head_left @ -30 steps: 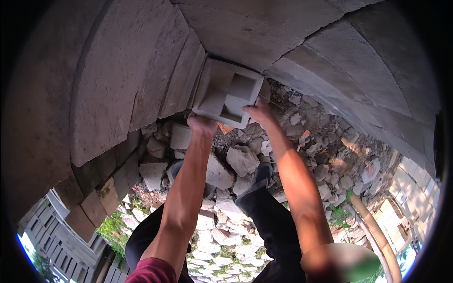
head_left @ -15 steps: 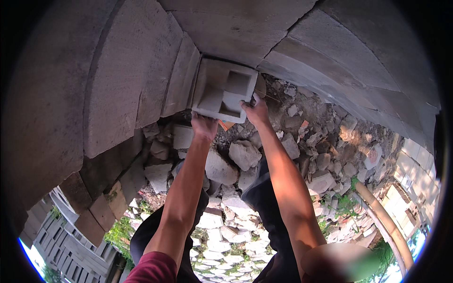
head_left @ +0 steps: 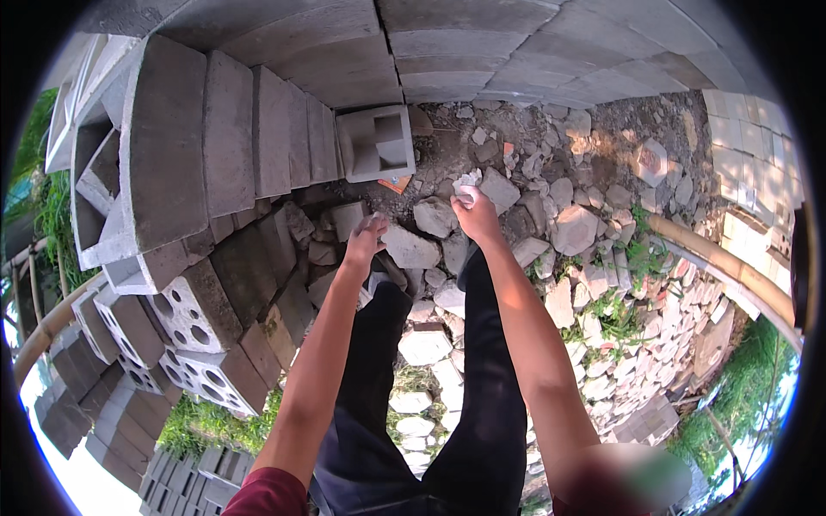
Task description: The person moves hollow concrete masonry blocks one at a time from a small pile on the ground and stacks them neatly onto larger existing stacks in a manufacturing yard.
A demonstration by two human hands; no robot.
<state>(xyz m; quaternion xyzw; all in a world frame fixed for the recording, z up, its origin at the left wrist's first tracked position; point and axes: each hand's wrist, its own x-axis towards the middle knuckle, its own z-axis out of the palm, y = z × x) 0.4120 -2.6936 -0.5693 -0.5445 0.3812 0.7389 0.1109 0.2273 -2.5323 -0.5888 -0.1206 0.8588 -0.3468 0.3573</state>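
Observation:
A grey hollow concrete block rests on the ground in the corner between two block walls, its rectangular cavities facing up. My left hand hovers over the rubble a little nearer than the block, empty, its fingers loosely bent and apart. To its right, my right hand is also off the block, with bent fingers that appear to hold nothing. Just beyond those fingertips shows a pale chip of rubble; whether they touch it is unclear. An orange fragment lies at the block's near edge.
Stacked concrete blocks stand along the left, and a grey block wall runs across the far side. Broken stones cover the ground around my legs. A bamboo pole slants across the right; round-holed blocks are at lower left.
Both hands have let go of the concrete block and drawn back towards me, moving apart. The block stays in the corner. My view has pulled back, showing more of the stacks.

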